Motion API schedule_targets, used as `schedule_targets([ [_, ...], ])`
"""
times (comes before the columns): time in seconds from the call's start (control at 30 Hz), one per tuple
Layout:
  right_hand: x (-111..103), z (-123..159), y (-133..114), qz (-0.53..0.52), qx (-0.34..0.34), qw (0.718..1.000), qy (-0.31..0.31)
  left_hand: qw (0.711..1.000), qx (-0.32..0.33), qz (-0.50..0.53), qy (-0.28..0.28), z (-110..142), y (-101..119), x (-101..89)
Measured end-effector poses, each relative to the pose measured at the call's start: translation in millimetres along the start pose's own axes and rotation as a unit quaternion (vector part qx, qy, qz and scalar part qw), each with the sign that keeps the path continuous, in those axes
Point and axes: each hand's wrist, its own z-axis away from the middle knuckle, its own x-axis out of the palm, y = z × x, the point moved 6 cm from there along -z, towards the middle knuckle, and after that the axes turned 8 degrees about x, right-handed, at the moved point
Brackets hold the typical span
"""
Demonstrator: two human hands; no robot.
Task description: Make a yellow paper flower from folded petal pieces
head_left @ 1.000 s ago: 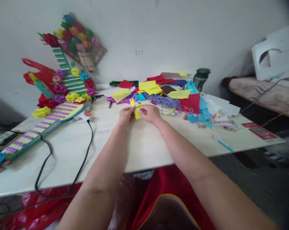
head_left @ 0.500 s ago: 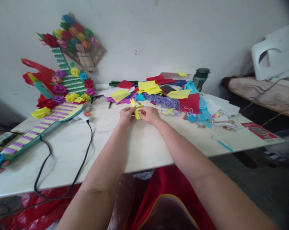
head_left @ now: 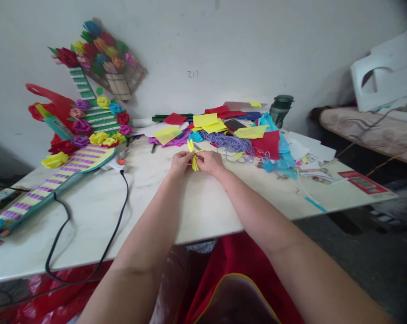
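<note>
Between my hands, above the middle of the table, is a pleated piece of yellow paper (head_left: 191, 146), pinched in at its middle with its ends standing out above and below. My left hand (head_left: 180, 162) is closed, thumb and fingers gripping the paper from the left. From the right, my right hand (head_left: 210, 162) is closed in a pinch at the paper's middle; its fingertips are partly hidden. Just beyond the hands lie yellow paper sheets (head_left: 167, 134) and a tangle of purple yarn (head_left: 227, 141).
A guitar-shaped craft piece with paper flowers (head_left: 88, 158) stands at the left, near a black cord (head_left: 125, 193). A dark bottle (head_left: 280, 110) stands behind the coloured papers. Paper scraps (head_left: 313, 173) lie at the right. The table's front edge (head_left: 210, 237) is close to me.
My hands have drawn closer together at the yellow paper's middle, and its ends look narrower. The view has shifted slightly.
</note>
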Motion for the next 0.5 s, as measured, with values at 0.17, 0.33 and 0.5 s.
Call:
schedule_targets([
  [0.17, -1, -2, 6, 0.018, 0.033, 0.999, 0.002, 0.995, 0.02, -0.078, -0.055, 4, 9, 6.9],
  [0.33, -1, -3, 8, 0.032, 0.048, 0.998, 0.004, 0.969, 0.074, -0.228, -0.067, -1, 10, 10.2],
  [0.5, 0, -4, 10, 0.029, 0.065, 0.997, -0.006, 0.94, 0.129, -0.315, -0.012, -2, 11, 12.1],
])
